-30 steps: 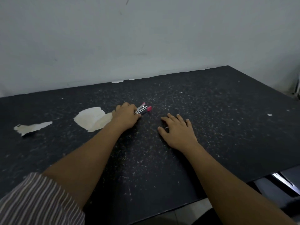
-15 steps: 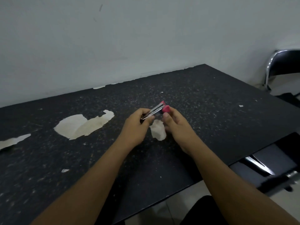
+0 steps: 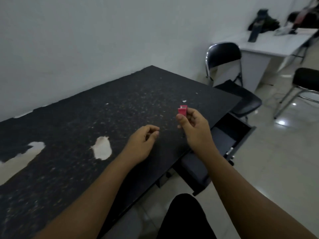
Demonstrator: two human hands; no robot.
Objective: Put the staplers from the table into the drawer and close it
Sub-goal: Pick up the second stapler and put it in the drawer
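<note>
A small pink stapler (image 3: 182,111) is pinched in my right hand (image 3: 194,130), held above the right part of the black speckled table (image 3: 86,118). My left hand (image 3: 141,144) hovers just over the table to the left of it, fingers loosely curled with nothing in them. Under the table's right front edge a dark drawer (image 3: 229,135) stands pulled out, below and right of my right hand. I see no other stapler on the table.
Worn pale patches (image 3: 102,150) mark the tabletop. A black folding chair (image 3: 224,66) stands past the table's right end, with a white desk (image 3: 269,47) and a second chair (image 3: 305,80) behind. My dark-clothed knee (image 3: 184,218) is below the table edge.
The stapler has passed from both hands to my right hand alone and moved right. My left hand let go and dropped back. The view swung right, showing the drawer and chairs.
</note>
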